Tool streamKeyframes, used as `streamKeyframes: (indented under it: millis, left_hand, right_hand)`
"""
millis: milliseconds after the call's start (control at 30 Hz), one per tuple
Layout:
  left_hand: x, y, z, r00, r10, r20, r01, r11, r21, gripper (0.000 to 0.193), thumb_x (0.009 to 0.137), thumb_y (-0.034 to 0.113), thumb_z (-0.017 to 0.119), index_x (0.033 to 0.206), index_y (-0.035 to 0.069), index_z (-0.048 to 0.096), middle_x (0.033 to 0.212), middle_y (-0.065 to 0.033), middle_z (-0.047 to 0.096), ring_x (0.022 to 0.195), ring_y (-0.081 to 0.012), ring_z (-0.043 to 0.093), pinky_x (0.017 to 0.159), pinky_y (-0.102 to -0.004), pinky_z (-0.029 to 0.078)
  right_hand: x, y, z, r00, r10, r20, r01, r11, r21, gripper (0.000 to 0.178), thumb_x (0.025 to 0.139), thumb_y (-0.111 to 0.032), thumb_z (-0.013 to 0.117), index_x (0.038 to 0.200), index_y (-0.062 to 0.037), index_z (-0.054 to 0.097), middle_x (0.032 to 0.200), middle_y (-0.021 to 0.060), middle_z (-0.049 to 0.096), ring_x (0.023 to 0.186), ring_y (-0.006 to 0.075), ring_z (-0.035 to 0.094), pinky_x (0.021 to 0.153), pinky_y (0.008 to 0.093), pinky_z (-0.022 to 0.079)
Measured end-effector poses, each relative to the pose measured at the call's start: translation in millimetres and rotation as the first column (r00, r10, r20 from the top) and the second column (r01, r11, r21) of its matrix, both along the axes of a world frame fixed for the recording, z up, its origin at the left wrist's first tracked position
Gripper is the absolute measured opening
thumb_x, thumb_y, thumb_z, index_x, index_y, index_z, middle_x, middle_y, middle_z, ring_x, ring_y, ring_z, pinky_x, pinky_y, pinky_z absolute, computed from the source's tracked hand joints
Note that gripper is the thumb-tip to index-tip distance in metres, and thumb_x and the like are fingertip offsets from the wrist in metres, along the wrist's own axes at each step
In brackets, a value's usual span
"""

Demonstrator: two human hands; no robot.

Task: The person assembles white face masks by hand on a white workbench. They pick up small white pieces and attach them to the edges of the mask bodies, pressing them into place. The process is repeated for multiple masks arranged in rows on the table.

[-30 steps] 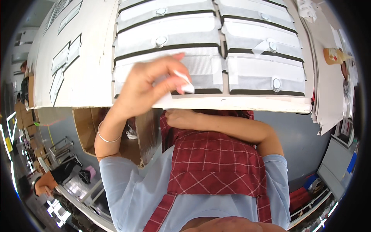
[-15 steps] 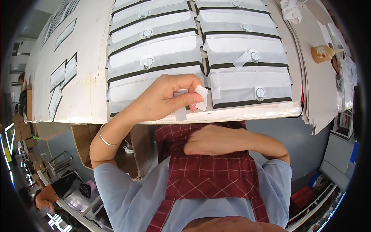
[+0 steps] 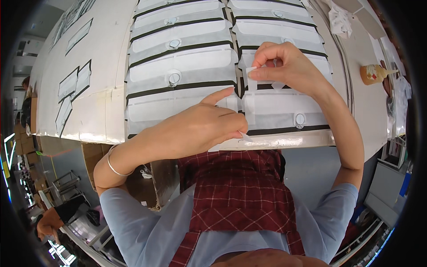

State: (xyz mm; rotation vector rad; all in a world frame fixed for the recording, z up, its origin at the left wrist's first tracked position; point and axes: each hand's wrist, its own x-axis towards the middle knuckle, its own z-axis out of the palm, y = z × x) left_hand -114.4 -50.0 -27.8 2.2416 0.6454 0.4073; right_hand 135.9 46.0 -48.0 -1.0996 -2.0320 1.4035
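Two columns of flat white pieces with black edges (image 3: 178,107) lie overlapping on a pale tabletop, most showing a round, pale, button-like disc (image 3: 300,119). My left hand (image 3: 204,127) is closed near the table's front edge, its index finger stretched over the lowest left piece. A small white slip (image 3: 244,137) pokes out from its thumb and fingers. Over the right column, my right hand (image 3: 287,69) pinches a small white strip (image 3: 251,73) between thumb and index finger. That hand partly hides the piece beneath it.
An amber squeeze bottle (image 3: 372,74) stands at the right, below crumpled white plastic (image 3: 340,20). Smaller black-edged pieces (image 3: 73,84) lie at the left. Under the table's left part is an open cardboard box (image 3: 155,178). Another person (image 3: 51,222) is at the lower left.
My right hand has risen from in front of the apron to the right column and now pinches a strip. My left hand has shifted lower, its index finger now extended.
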Motion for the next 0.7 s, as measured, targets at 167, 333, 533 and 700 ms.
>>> streamKeyframes:
  millis: [167, 333, 533, 700]
  left_hand:
    - [5.7, 8.4, -7.1, 0.999, -0.017, -0.029, 0.017, 1.000, 0.006, 0.010, 0.097, 0.015, 0.061, 0.099, 0.006, 0.061, 0.084, -0.0055, 0.064, 0.082, -0.0268, 0.065, 0.122, -0.0537, 0.027]
    - [12.9, 17.2, -9.3, 0.999, -0.039, -0.034, 0.039, 0.999, -0.004, 0.009, 0.098, 0.014, 0.059, 0.099, 0.005, 0.059, 0.083, -0.0069, 0.064, 0.082, -0.0281, 0.065, 0.122, -0.0536, 0.027]
    - [20.1, 26.1, -12.7, 0.993, -0.105, -0.057, 0.106, 0.994, 0.013, 0.011, 0.099, 0.013, 0.058, 0.095, 0.004, 0.055, 0.080, -0.0089, 0.062, 0.080, -0.0296, 0.064, 0.121, -0.0536, 0.027]
    - [24.2, 31.3, -15.2, 0.994, -0.104, -0.024, 0.104, 0.994, -0.018, 0.012, 0.101, 0.014, 0.055, 0.095, 0.003, 0.053, 0.078, -0.0108, 0.061, 0.080, -0.0322, 0.063, 0.121, -0.0537, 0.028]
  right_hand:
    - [-6.5, 2.9, -10.9, 0.993, -0.070, 0.093, 0.064, 0.996, 0.070, 0.016, 0.084, -0.016, 0.080, 0.081, -0.0039, 0.069, 0.084, -0.0045, 0.056, 0.067, 0.0057, 0.039, 0.059, 0.0243, 0.033]
    - [-12.4, -0.8, -17.3, 0.990, -0.131, 0.060, 0.118, 0.977, 0.177, 0.018, 0.083, -0.016, 0.080, 0.081, -0.0025, 0.068, 0.082, -0.0038, 0.054, 0.066, 0.0073, 0.035, 0.059, 0.0256, 0.034]
    - [-16.0, -4.4, -14.2, 0.975, -0.179, 0.129, 0.153, 0.970, 0.186, 0.025, 0.084, -0.023, 0.077, 0.082, 0.0011, 0.069, 0.088, 0.0065, 0.063, 0.078, 0.0171, 0.056, 0.072, 0.0329, 0.048]
    - [-18.4, -6.6, -12.3, 0.967, -0.198, 0.158, 0.161, 0.963, 0.218, 0.024, 0.084, -0.022, 0.076, 0.082, 0.0011, 0.069, 0.089, 0.0075, 0.063, 0.078, 0.0199, 0.058, 0.073, 0.0339, 0.048]
